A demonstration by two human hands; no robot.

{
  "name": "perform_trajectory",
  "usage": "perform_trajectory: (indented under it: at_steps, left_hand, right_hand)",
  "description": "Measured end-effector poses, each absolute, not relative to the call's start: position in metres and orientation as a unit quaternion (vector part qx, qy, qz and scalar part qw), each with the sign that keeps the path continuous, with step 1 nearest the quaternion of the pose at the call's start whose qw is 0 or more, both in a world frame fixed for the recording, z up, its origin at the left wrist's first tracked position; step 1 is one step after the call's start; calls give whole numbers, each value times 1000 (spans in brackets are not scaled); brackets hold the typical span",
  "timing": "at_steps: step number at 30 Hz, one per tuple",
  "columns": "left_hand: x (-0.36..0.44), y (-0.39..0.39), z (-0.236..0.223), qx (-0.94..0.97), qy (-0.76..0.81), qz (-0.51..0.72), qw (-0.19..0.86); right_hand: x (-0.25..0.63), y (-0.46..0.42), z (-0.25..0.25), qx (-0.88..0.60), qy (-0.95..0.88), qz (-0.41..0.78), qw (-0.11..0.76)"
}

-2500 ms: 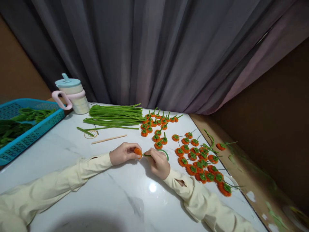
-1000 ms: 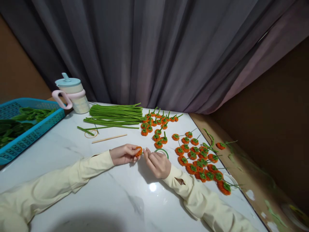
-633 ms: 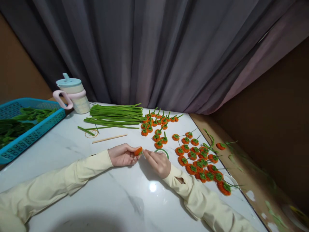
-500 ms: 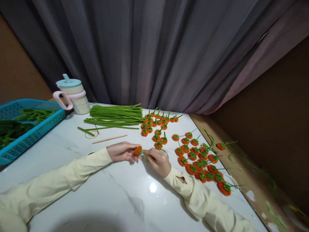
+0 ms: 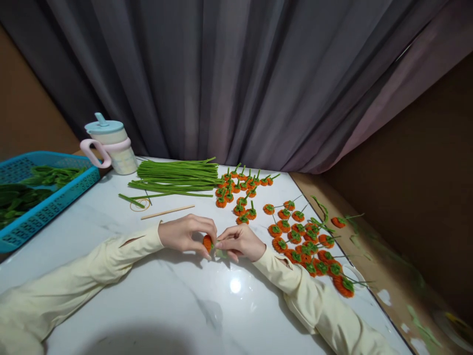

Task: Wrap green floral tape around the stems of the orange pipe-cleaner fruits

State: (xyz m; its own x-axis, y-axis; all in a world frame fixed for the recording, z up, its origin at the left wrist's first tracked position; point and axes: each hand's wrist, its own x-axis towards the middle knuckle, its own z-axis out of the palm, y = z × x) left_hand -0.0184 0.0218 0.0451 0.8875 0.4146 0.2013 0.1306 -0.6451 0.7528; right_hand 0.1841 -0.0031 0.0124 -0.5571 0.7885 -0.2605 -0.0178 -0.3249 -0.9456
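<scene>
My left hand (image 5: 188, 234) grips a small orange fuzzy pumpkin (image 5: 207, 242) between thumb and fingers, above the middle of the table. Its green top faces right. Pinched at that end, my right hand (image 5: 241, 241) holds a pale green strip (image 5: 220, 253), which looks like floral tape; the fingers partly hide it. Finished-looking orange pumpkins with green tops and thin stems (image 5: 294, 236) lie in a cluster to the right of my right hand. More pumpkins with short green stems (image 5: 240, 209) stand behind my hands.
A bundle of green pipe cleaners (image 5: 177, 171) lies at the back. Before it are a thin wooden stick (image 5: 167, 212) and a rubber band (image 5: 139, 205). A lidded cup (image 5: 123, 155) stands back left, beside a blue basket (image 5: 74, 197) of green pieces. A grey curtain (image 5: 214, 79) hangs behind.
My left hand has turned over, its back now up, with the pumpkin lower and slightly left. My right hand has shifted a little; a pale green strip now shows at its fingertips.
</scene>
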Motion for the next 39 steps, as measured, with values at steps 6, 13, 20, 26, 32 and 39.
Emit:
perform_trajectory:
  at_steps: [6, 13, 20, 26, 32, 39]
  left_hand:
    - [-15, 20, 41, 811, 228, 188, 506]
    - [-13, 21, 45, 522, 326, 159, 772]
    - [-8, 17, 40, 283, 367, 163, 871]
    - [-11, 20, 52, 535, 398, 172, 725]
    - [-15, -1, 67, 917, 286, 147, 238]
    - [-14, -14, 65, 943, 268, 97, 169]
  right_hand:
    - [185, -6, 13, -376, -551, 687, 287]
    - [192, -11, 18, -270, -875, 234, 326]
    - [198, -17, 23, -118, -925, -259, 253]
    - [195, -10, 20, -302, -887, 150, 316]
    - [188, -9, 26, -372, -655, 599, 272]
    - [186, -6, 27, -363, -605, 660, 259]
